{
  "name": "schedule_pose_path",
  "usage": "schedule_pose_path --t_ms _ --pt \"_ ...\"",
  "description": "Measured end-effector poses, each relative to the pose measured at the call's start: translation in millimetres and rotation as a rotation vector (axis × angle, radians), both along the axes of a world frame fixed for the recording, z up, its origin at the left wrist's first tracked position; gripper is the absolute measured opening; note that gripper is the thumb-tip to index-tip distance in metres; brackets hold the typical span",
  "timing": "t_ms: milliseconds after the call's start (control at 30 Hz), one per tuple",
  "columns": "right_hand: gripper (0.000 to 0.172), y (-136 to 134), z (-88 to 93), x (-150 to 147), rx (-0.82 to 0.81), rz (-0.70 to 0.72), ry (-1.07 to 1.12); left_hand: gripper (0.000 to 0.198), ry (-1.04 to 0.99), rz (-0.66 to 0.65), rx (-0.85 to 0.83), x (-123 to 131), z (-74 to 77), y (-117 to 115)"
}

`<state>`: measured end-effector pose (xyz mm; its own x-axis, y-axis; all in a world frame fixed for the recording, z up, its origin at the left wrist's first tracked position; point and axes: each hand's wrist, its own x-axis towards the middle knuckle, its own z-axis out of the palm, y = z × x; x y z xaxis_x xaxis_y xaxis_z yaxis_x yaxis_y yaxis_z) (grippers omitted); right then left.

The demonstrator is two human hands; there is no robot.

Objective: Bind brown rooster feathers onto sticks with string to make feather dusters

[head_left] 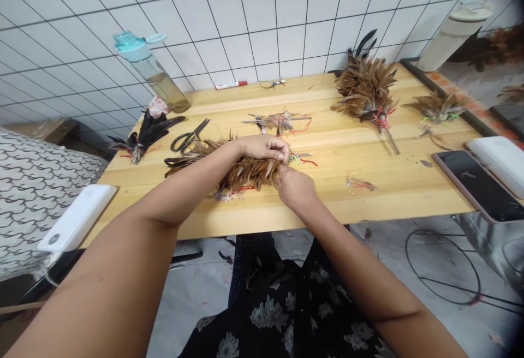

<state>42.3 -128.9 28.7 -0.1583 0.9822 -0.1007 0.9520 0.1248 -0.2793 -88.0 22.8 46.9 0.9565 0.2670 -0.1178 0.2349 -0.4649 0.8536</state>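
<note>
A bundle of brown feathers [241, 171] lies across the middle of the wooden table [409, 183]. My left hand [262, 147] rests on top of it with fingers curled round the right end of the bundle. My right hand [295, 188] is closed just below, pinching at the same end, where green and red threads [301, 158] stick out. Both hands touch the bundle.
Black scissors [189, 136] and a black feather bunch [145, 134] lie at left. A water bottle [153, 71] stands by the tiled wall. More brown feather bundles [366, 90] sit at right. A phone [477, 183] and white boxes [77, 217] lie near the table edges.
</note>
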Motion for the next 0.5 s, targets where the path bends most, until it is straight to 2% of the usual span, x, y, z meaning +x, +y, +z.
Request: schedule_pose_path --t_ms 167,300,400,500 --pt "0.034 0 -1.4 -1 0.015 0.037 -0.046 0.032 0.053 0.013 0.218 2 7.6 -8" --pt "0.04 -4 -4.0 -2 0.063 0.067 -0.057 0.021 0.067 0.025 0.315 5 8.0 -11" --pt "0.038 -8 -6.6 -2 0.093 0.066 -0.048 0.012 0.066 0.034 0.382 9 5.1 -14" --pt "0.034 -11 -7.8 0 0.086 0.04 0.002 0.015 0.06 0.093 0.469 10 3.5 -17"
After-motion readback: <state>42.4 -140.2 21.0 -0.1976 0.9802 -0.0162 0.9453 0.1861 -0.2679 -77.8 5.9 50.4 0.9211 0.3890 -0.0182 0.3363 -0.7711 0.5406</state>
